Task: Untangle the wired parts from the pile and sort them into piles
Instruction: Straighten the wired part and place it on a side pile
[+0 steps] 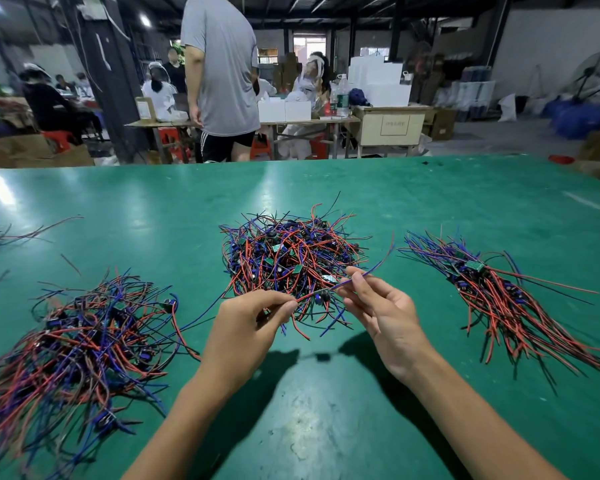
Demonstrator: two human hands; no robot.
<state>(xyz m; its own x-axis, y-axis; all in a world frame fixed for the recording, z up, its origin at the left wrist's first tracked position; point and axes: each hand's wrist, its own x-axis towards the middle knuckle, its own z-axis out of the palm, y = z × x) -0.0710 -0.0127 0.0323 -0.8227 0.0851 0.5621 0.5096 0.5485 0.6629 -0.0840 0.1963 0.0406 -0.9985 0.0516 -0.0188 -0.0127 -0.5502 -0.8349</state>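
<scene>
**Wire sorting: roughly midway, judging by the piles**

One wired part [321,293] is held stretched between both hands just above the near edge of the tangled middle pile [288,261]. Its red lead is pinched by the left hand [253,323] between thumb and curled fingers, and its blue lead is pinched by the right hand [378,306] at the fingertips, the rest of that hand being loosely spread. The small board sits between the two pinches.

Three heaps can be counted on the green table [326,410]:
- the middle pile, still knotted
- a combed bundle on the right [499,292], wires laid mostly one way
- a big looser heap on the left [77,341] (sorted or just waiting? can't be told)

A few stray wires [0,233] are seen at the far left edge. Individual parts can't be counted, too many and too overlapped.

A fair share looks done, but the middle pile is still left to be picked apart.
</scene>
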